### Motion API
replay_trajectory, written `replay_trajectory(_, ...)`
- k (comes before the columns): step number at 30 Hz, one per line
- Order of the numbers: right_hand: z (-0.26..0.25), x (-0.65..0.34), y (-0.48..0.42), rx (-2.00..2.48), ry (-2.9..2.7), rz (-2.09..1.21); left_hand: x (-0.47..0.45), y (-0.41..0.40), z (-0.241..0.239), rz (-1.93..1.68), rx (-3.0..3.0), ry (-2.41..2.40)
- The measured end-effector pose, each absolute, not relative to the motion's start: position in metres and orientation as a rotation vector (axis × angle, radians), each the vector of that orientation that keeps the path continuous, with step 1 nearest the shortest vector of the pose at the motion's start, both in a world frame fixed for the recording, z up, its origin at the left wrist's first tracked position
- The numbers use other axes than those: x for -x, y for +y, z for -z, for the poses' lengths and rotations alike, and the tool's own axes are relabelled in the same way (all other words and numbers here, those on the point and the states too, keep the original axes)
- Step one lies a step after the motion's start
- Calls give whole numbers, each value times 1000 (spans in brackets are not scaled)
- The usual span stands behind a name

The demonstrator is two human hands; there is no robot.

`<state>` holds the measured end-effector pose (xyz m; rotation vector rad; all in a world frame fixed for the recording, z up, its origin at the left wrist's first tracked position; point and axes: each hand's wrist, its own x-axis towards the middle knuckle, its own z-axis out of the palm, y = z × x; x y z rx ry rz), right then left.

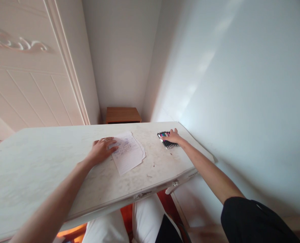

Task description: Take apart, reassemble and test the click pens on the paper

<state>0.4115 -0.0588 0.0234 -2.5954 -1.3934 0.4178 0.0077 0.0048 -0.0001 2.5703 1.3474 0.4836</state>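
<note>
My left hand [103, 148] lies on the left edge of the handwritten paper [127, 152], fingers stretched out and fairly flat, a ring on one of them. The paper looks like a small stack of sheets with torn, uneven right edges and blue writing. Farther right, my right hand [173, 136] reaches over a row of dark pens [168, 144] with coloured bands and silvery ends. Its thumb stretches across the pens and the other fingers curl at their far right side. Part of the row is hidden beneath this hand.
Both rest on a white marbled table [51, 162] with small dark marks near its front edge. A pale wall [241, 84] borders the table's right side. Behind stands a low brown wooden cabinet [123, 114]. White panelled furniture [33, 91] rises at the left.
</note>
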Motion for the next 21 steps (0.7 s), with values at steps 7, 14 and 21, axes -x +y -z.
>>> replay_trajectory(7,-27,-406,-58,2570,-1451,-399,-8,4,0,-496,-2568,1349)
replay_trajectory(14,-30,-403,-60,2561,-1460,-430,-8,4,-1,-456,-2582,1351)
replay_trajectory(21,-33,-402,-61,2547,-1485,-434,-8,4,0,-495,-2572,1346)
